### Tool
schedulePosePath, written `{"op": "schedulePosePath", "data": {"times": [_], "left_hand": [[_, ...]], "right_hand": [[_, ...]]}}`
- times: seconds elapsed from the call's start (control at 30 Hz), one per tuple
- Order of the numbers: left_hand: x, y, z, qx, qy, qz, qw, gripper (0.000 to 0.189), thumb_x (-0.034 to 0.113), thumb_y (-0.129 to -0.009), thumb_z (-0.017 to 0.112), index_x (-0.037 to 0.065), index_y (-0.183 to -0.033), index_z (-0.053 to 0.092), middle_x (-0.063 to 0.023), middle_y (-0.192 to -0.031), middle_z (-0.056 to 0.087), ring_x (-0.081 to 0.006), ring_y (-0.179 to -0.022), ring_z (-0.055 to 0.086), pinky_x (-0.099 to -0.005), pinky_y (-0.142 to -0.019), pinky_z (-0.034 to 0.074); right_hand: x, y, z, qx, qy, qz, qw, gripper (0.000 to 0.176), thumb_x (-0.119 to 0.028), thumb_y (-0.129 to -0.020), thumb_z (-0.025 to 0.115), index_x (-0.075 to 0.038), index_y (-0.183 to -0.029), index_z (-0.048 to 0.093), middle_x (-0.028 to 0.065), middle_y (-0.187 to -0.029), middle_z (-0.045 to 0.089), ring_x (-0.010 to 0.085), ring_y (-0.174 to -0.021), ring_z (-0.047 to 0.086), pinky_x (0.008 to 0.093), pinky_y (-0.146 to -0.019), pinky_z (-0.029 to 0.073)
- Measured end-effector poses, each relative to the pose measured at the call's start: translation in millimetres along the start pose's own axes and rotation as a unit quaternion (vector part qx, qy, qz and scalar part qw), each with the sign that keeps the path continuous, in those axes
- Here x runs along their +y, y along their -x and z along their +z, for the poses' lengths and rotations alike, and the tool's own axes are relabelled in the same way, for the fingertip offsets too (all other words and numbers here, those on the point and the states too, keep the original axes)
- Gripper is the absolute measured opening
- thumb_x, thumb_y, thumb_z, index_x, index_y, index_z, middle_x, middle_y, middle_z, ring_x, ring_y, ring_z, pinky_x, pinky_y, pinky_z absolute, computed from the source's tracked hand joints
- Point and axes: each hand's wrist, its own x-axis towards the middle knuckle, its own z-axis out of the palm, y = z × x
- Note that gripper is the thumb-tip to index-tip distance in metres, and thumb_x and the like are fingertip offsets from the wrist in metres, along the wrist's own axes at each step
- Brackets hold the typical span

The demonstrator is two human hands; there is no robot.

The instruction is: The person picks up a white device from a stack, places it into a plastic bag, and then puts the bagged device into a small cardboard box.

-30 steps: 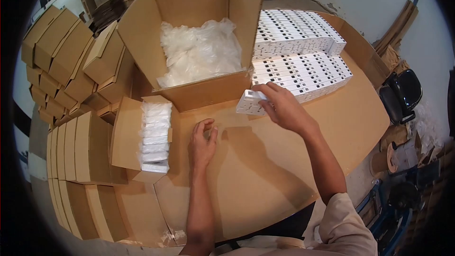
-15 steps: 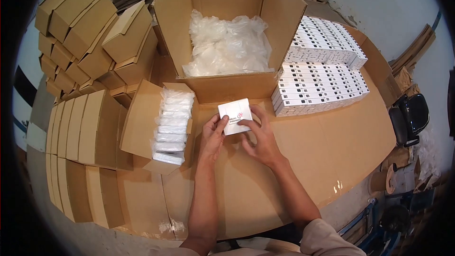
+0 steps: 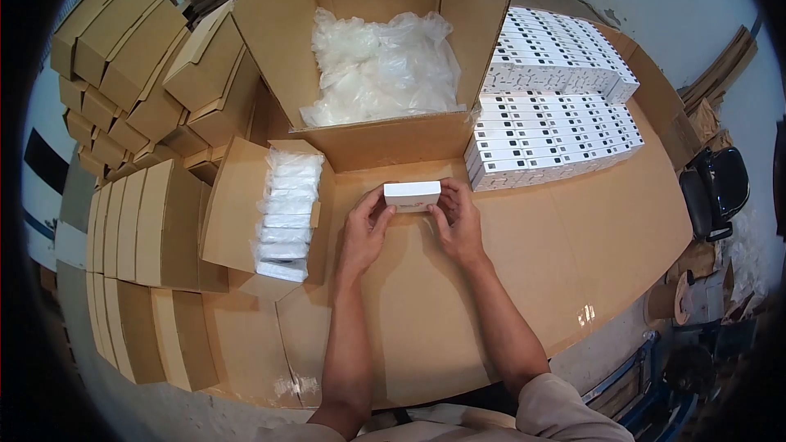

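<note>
A small flat white box [image 3: 412, 189] is held level over the cardboard-covered table, one long side edge facing me. My left hand [image 3: 366, 233] grips its left end, thumb on the near face. My right hand [image 3: 457, 225] grips the right end in the same way. Some faint print shows on the near lower face. Left of my hands, an open brown carton [image 3: 233, 209] holds a row of several white items in clear plastic wrap [image 3: 286, 219].
A large open carton [image 3: 393, 147] of clear plastic bags [image 3: 385, 65] stands behind my hands. Stacked white boxes [image 3: 553, 143] fill the back right. Brown cartons [image 3: 135, 41] are piled at the left, with more upright ones [image 3: 172, 221] nearer. The table [image 3: 524, 295] is cardboard-covered.
The white box has been tipped from showing its printed top to showing a side edge. My right hand has moved from its front to its right end. The view has shifted slightly.
</note>
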Motion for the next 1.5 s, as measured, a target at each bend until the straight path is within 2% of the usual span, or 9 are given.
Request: {"op": "schedulePosePath", "data": {"times": [0.2, 0.5, 0.6, 0.8, 1.0, 1.2, 1.33, 1.43, 1.5], "left_hand": [[13.8, 2.8, -1.9, -0.012, -0.054, -0.052, 0.997, 0.038, -0.002, -0.101, 0.058, -0.004, -0.139, 0.055, -0.0155, -0.123, 0.069, -0.0198, -0.113, 0.067, -0.0329, -0.093, 0.054], [14.9, 2.2, -2.4, -0.034, -0.045, -0.058, 0.997, 0.037, -0.005, -0.101, 0.055, -0.002, -0.139, 0.053, -0.0175, -0.13, 0.066, -0.0259, -0.126, 0.063, -0.0362, -0.106, 0.05], [22.6, 4.0, 0.3, -0.027, -0.008, -0.055, 0.998, 0.049, -0.009, -0.095, 0.057, 0.0, -0.143, 0.049, -0.0168, -0.133, 0.063, -0.0273, -0.127, 0.062, -0.0378, -0.109, 0.048], [38.9, 3.3, 2.6, 0.093, -0.097, 0.133, 0.982, 0.062, -0.008, -0.08, 0.057, 0.002, -0.141, 0.051, -0.0155, -0.126, 0.064, -0.0268, -0.119, 0.065, -0.0399, -0.106, 0.051], [90.8, -7.9, 13.3, 0.162, -0.216, 0.221, 0.937, 0.03, -0.007, -0.084, 0.063, 0.0, -0.112, 0.067, -0.0151, -0.106, 0.069, -0.0293, -0.106, 0.068, -0.04, -0.091, 0.055], [141.8, -155.0, 18.2, 0.1, -0.312, 0.336, 0.883, 0.021, -0.005, -0.086, 0.066, 0.001, -0.105, 0.071, -0.015, -0.105, 0.071, -0.0336, -0.102, 0.066, -0.0418, -0.093, 0.053], [54.8, -263.5, -9.1, -0.073, -0.461, 0.289, 0.836, 0.021, -0.001, -0.085, 0.068, 0.001, -0.106, 0.072, -0.0167, -0.106, 0.071, -0.0368, -0.107, 0.063, -0.0453, -0.096, 0.051], [64.3, -265.3, -1.4, 0.033, -0.377, 0.319, 0.869, 0.021, 0.002, -0.085, 0.07, 0.001, -0.106, 0.073, -0.018, -0.105, 0.072, -0.039, -0.106, 0.062, -0.0465, -0.093, 0.052], [68.4, -263.1, 0.1, 0.072, -0.361, 0.335, 0.867, 0.013, 0.005, -0.087, 0.074, -0.001, -0.098, 0.071, -0.02, -0.097, 0.072, -0.0398, -0.094, 0.065, -0.0454, -0.086, 0.052]], "right_hand": [[-7.2, 0.1, 0.4, -0.005, 0.0, 0.012, 1.0, 0.047, 0.012, -0.094, 0.059, 0.002, -0.138, 0.046, 0.0244, -0.129, 0.065, 0.0322, -0.124, 0.065, 0.0397, -0.106, 0.052], [-10.3, -0.5, -3.7, -0.021, 0.027, 0.02, 0.999, 0.048, 0.012, -0.094, 0.054, 0.001, -0.14, 0.044, 0.0249, -0.129, 0.065, 0.0334, -0.124, 0.065, 0.0407, -0.107, 0.052], [-11.0, -0.1, -4.6, -0.031, 0.031, 0.018, 0.999, 0.053, 0.012, -0.091, 0.054, 0.001, -0.142, 0.042, 0.0248, -0.132, 0.063, 0.0341, -0.125, 0.064, 0.0415, -0.107, 0.051], [-7.6, -0.4, -12.6, -0.023, 0.027, -0.008, 0.999, 0.07, 0.013, -0.08, 0.049, 0.0, -0.147, 0.036, 0.0236, -0.143, 0.052, 0.036, -0.134, 0.056, 0.0425, -0.107, 0.051], [7.7, -0.5, -15.5, 0.009, 0.0, 0.029, 1.0, 0.07, 0.012, -0.08, 0.048, 0.0, -0.148, 0.035, 0.0226, -0.14, 0.052, 0.0323, -0.128, 0.059, 0.0394, -0.104, 0.052], [7.0, 0.1, -14.9, 0.013, 0.011, 0.03, 0.999, 0.066, 0.011, -0.083, 0.053, 0.001, -0.147, 0.037, 0.0225, -0.136, 0.054, 0.0313, -0.125, 0.061, 0.0385, -0.102, 0.053], [7.1, 2.0, -15.9, 0.011, 0.017, 0.027, 0.999, 0.062, 0.011, -0.085, 0.055, 0.002, -0.144, 0.039, 0.0224, -0.134, 0.056, 0.0314, -0.124, 0.063, 0.0382, -0.1, 0.054], [7.5, -2.4, -14.6, 0.016, 0.019, 0.031, 0.999, 0.056, 0.01, -0.086, 0.057, 0.002, -0.14, 0.043, 0.0226, -0.133, 0.057, 0.0305, -0.122, 0.064, 0.0368, -0.098, 0.056], [-0.5, -1.5, -14.4, 0.016, 0.038, 0.035, 0.999, 0.055, 0.009, -0.087, 0.057, 0.002, -0.139, 0.044, 0.0224, -0.133, 0.057, 0.03, -0.122, 0.064, 0.0365, -0.097, 0.056]]}}
